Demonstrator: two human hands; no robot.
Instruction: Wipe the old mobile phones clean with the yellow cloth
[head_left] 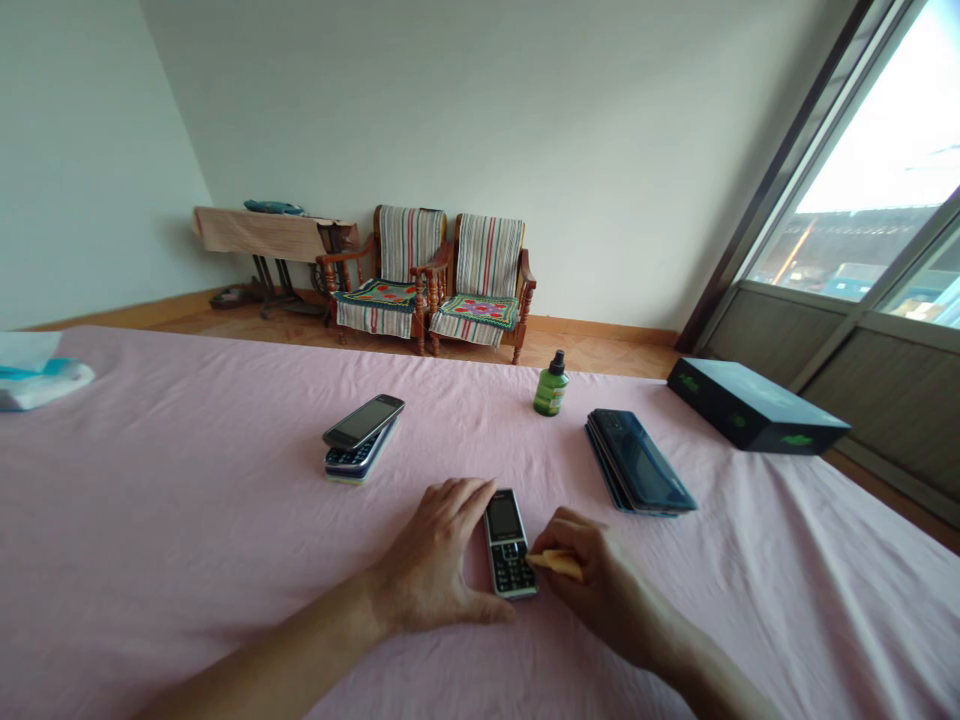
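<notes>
Keypad phone (511, 545) lies face up on pink sheet (225, 570), screen end pointing away from the person; it's the landmark here. Left hand (427, 560) is at the phone's left side, thumb and fingers spread apart: index fingertip by the phone's top left corner, thumb just at its bottom edge. Right hand (596, 580) is at the phone's right side, fingers clamped on a folded yellow cloth (561, 565), its tip at the right edge of the keys.

Beyond the phone, to its left: small phone stack (354, 458), dark touchscreen phone (365, 422) tilted on top. Farther left of it, tissue pack (52, 387). Beyond the phone, slightly right: green pump bottle (551, 392), upright, black top. Right of the phone: smartphone stack (641, 465); farther right and beyond, black box (750, 412). Well beyond the phone, on the floor: two wooden armchairs (491, 265) with striped covers.
</notes>
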